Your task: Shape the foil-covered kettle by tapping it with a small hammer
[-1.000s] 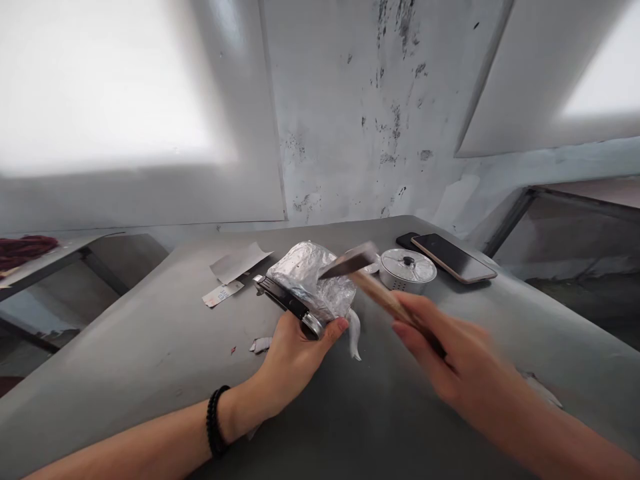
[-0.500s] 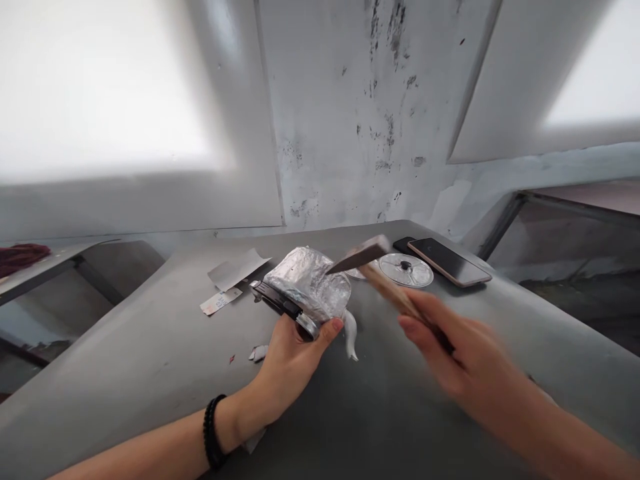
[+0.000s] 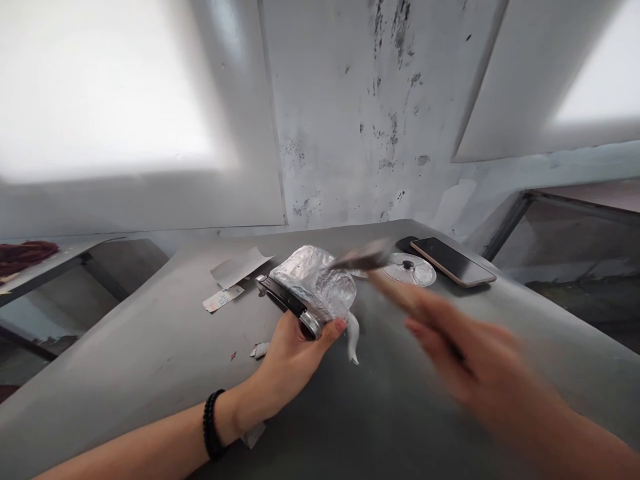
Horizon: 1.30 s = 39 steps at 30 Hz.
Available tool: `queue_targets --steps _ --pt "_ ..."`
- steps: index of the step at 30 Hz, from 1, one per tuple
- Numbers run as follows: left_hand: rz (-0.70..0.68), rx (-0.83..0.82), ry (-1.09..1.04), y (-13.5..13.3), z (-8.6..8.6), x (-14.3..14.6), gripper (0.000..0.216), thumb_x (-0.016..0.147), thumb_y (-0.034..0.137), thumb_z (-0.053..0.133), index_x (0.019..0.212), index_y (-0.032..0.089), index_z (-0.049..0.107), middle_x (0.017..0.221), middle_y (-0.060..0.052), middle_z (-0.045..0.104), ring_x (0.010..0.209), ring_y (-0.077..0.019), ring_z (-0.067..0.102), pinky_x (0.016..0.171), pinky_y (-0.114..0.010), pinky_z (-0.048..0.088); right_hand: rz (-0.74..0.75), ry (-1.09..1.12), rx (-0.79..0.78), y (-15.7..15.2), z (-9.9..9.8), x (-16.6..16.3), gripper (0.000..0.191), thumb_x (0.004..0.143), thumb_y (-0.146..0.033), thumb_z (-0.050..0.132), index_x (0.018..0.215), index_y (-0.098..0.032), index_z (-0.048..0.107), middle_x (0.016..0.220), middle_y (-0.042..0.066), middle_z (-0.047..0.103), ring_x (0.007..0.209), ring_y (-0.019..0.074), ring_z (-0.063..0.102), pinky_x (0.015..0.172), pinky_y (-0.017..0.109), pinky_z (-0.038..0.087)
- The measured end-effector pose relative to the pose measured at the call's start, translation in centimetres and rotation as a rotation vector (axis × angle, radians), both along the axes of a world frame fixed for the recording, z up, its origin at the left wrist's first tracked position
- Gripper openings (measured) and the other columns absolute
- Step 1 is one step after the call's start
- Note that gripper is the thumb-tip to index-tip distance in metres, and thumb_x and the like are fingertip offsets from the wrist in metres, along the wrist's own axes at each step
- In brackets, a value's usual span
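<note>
My left hand (image 3: 290,357) is closed on a dark handled tool with a round metal end (image 3: 293,307) and steadies a crumpled clear plastic-and-foil bundle (image 3: 317,283) on the grey table (image 3: 150,347). My right hand (image 3: 470,363), blurred by motion, grips the wooden handle of a hammer (image 3: 367,260). The hammer's metal head is over the right side of the bundle. A black bead bracelet sits on my left wrist.
A small round metal lid (image 3: 407,268) and a phone (image 3: 453,261) lie at the table's far right, a second dark phone behind them. Paper scraps (image 3: 235,267) lie to the left of the bundle. A stained white wall stands behind. Dark glass surfaces flank the table.
The hammer has swung up and down over the bundle and is now lower and blurred. My left hand has kept its hold on the tool and bundle.
</note>
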State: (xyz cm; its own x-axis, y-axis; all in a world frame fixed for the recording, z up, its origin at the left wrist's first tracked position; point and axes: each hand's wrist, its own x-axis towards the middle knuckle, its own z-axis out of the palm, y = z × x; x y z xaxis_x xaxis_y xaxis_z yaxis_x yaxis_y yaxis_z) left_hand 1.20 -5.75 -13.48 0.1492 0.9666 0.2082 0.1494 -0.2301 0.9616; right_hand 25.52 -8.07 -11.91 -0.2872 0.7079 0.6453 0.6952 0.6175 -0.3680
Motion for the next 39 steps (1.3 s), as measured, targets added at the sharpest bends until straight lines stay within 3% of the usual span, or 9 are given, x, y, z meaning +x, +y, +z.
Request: queue_targets --steps 4,7,10,13,16,22,26,35,39 --pt "0.008 0.022 -0.002 -0.1 0.3 -0.1 0.034 0.096 0.049 0.073 0.117 0.022 0.069 0.123 -0.007 0.075 0.118 -0.0277 0.067 0.102 -0.039 0.052 0.095 -0.085 -0.058 0.6 -0.6 0.0 0.041 0.11 -0.025 0.042 0.149 -0.028 0.053 0.111 0.005 0.082 0.073 0.0192 0.078 0.06 0.027 0.058" --pt "-0.017 0.008 -0.005 -0.2 0.5 0.0 0.035 0.095 0.049 0.074 0.114 0.019 0.067 0.117 -0.008 0.075 0.113 -0.0273 0.068 0.1 -0.038 0.053 0.05 0.005 -0.045 0.4 0.1 0.3 0.042 0.109 -0.028 0.047 0.15 -0.03 0.054 0.088 0.0 0.08 0.061 0.0162 0.073 0.054 0.024 0.055" --pt "-0.057 -0.007 -0.005 0.0 0.3 0.0 0.036 0.096 0.047 0.074 0.116 0.018 0.067 0.117 -0.009 0.075 0.112 -0.0275 0.068 0.099 -0.037 0.054 -0.015 0.081 -0.035 0.0 0.4 0.4 0.041 0.109 -0.033 0.049 0.149 -0.032 0.056 0.055 -0.008 0.06 0.037 0.0128 0.054 0.041 0.021 0.046" --pt "-0.089 -0.001 0.001 0.0 0.2 0.0 0.033 0.097 0.047 0.073 0.115 0.019 0.069 0.116 -0.008 0.077 0.114 -0.028 0.069 0.099 -0.038 0.054 0.089 -0.004 -0.056 0.0 -0.3 0.0 0.042 0.11 -0.031 0.044 0.151 -0.029 0.055 0.09 0.002 0.08 0.056 0.0165 0.071 0.051 0.024 0.053" --pt "-0.084 -0.015 0.029 -0.1 0.7 -0.1 0.035 0.096 0.048 0.073 0.116 0.019 0.069 0.118 -0.009 0.077 0.115 -0.0296 0.068 0.101 -0.04 0.054 0.127 -0.025 -0.114 0.2 -0.6 -0.2 0.047 0.111 -0.029 0.042 0.157 -0.031 0.048 0.11 0.006 0.081 0.069 0.0181 0.076 0.06 0.027 0.058" --pt "-0.05 -0.038 0.0 -0.2 1.5 0.0 0.037 0.092 0.052 0.076 0.108 0.019 0.07 0.114 -0.01 0.077 0.11 -0.0297 0.069 0.095 -0.04 0.056 0.016 0.093 -0.124 -0.1 0.4 0.3 0.043 0.11 -0.036 0.048 0.153 -0.032 0.052 0.058 -0.008 0.062 0.04 0.0134 0.056 0.044 0.022 0.047" --pt "-0.054 -0.057 -0.027 -0.1 1.4 0.0 0.041 0.091 0.053 0.077 0.113 0.019 0.07 0.115 -0.01 0.077 0.109 -0.03 0.069 0.093 -0.04 0.056 0.098 -0.001 -0.134 0.1 -0.3 -0.2 0.041 0.112 -0.034 0.041 0.152 -0.032 0.053 0.083 0.0 0.076 0.054 0.0153 0.066 0.052 0.025 0.051" --pt "-0.011 -0.08 0.011 0.0 1.1 -0.3 0.044 0.089 0.055 0.079 0.112 0.019 0.069 0.112 -0.01 0.075 0.106 -0.028 0.066 0.091 -0.038 0.054 0.031 0.118 -0.127 0.1 0.8 0.0 0.04 0.112 -0.035 0.046 0.15 -0.031 0.053 0.055 -0.009 0.054 0.038 0.0124 0.05 0.041 0.021 0.04" --pt "-0.026 -0.07 -0.016 0.0 1.6 -0.1 0.038 0.088 0.054 0.079 0.101 0.019 0.07 0.103 -0.007 0.075 0.099 -0.0258 0.066 0.088 -0.037 0.054 0.067 0.031 -0.124 0.5 0.0 -0.2 0.037 0.111 -0.034 0.044 0.145 -0.031 0.058 0.076 -0.002 0.074 0.049 0.0156 0.064 0.049 0.025 0.05"
